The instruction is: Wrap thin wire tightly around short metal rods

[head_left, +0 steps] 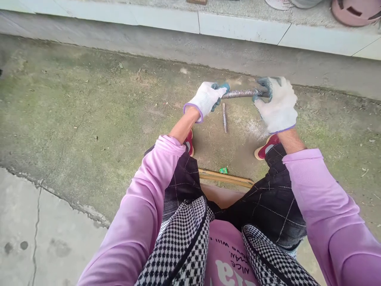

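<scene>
My left hand (208,98), in a white glove with blue-grey fingertips, is closed on the left end of a grey-brown rod (241,93). Shiny silver wire or foil seems wound along the rod, which lies nearly level above the ground. At its other end my right hand (279,104), gloved the same way, curls its fingers and thumb around it. That end of the rod is partly hidden by the glove. Below the rod, between my feet, a short thin stick (224,118) of similar colour lies on the ground.
A tiled concrete ledge (166,18) runs across the far side, with a pink basin-like object (355,12) on it. My red shoes (266,147) stand apart on mossy concrete. Beneath me is a low wooden-edged seat (226,178), with a small green packet (223,170) by it.
</scene>
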A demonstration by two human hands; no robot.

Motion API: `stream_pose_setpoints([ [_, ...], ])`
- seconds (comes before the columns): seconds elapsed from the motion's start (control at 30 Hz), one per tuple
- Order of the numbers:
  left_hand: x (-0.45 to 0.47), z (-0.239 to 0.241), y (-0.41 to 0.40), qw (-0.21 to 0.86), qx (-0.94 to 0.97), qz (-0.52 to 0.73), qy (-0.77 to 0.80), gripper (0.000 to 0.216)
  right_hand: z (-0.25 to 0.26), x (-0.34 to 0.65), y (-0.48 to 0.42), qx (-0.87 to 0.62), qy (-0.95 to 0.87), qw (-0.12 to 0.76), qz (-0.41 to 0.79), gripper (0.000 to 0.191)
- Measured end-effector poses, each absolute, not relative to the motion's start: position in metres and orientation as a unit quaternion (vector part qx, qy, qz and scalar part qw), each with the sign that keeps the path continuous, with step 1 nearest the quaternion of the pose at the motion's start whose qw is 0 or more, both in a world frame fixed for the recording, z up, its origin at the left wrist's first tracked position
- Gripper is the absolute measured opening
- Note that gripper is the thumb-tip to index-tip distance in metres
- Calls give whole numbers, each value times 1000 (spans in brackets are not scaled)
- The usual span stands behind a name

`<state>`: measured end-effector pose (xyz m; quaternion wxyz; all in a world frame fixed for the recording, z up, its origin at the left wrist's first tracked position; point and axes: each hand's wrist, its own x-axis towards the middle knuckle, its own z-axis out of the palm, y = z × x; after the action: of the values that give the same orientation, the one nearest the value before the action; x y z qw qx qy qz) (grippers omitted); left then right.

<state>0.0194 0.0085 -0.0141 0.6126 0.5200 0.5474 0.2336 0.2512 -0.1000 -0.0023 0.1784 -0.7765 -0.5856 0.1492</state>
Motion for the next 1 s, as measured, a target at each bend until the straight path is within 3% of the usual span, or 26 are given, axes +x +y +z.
stream_pose_setpoints([
  [0.1, 19, -17, 8, 645, 503, 221, 531, 46, -14, 261, -99, -768, -617, 91, 146, 61],
  [0.23, 23, -16, 7, 672, 475, 218, 525, 45, -37, 275, -101, -752, -633, 129, 129, 53],
  [0.43, 27, -4, 27, 713, 360, 305, 519, 38, -45, 285, -107, -751, -635, 130, 127, 56],
  [0.57, 26, -10, 35, 711, 317, 355, 518, 36, -41, 279, -103, -759, -615, 158, 146, 43],
  [0.73, 38, -17, 9, 708, 375, 313, 510, 37, -30, 269, -100, -782, -568, 152, 208, 16],
  [0.93, 48, -1, -5, 758, 300, 317, 485, 12, -22, 260, -106, -781, -549, 157, 252, 38],
  [1.0, 48, 4, -2, 756, 291, 303, 502, 14, -19, 257, -107, -771, -545, 155, 291, 42],
])
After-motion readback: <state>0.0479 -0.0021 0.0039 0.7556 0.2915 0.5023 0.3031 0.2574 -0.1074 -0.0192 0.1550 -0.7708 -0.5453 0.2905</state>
